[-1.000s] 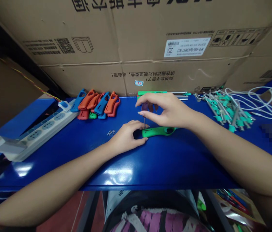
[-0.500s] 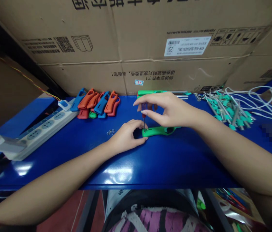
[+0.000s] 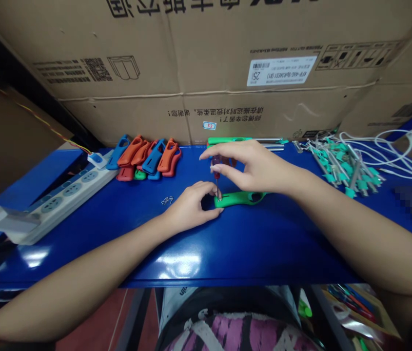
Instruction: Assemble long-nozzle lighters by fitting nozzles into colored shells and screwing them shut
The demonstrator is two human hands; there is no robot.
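Note:
A green lighter body (image 3: 238,198) lies flat on the blue table, its finger loop toward the right. My left hand (image 3: 193,204) grips its left end between thumb and fingers. In my right hand (image 3: 251,165) is a small screwdriver (image 3: 216,170) with a dark red handle, held upright by the fingertips. Its thin shaft points down, and the tip meets the green body near its left end. Several small screws (image 3: 167,200) lie loose to the left of my left hand.
At the back left is a pile of orange, blue, red and green lighter bodies (image 3: 149,156), beside a white power strip (image 3: 70,190). Metal tubes with teal tips (image 3: 352,168) and a white cable (image 3: 406,156) lie at the right. A large cardboard box (image 3: 191,58) walls the back.
Almost nothing differs. The right fingers have shifted slightly on the screwdriver handle, while its tip stays on the green lighter body and the left hand keeps its place.

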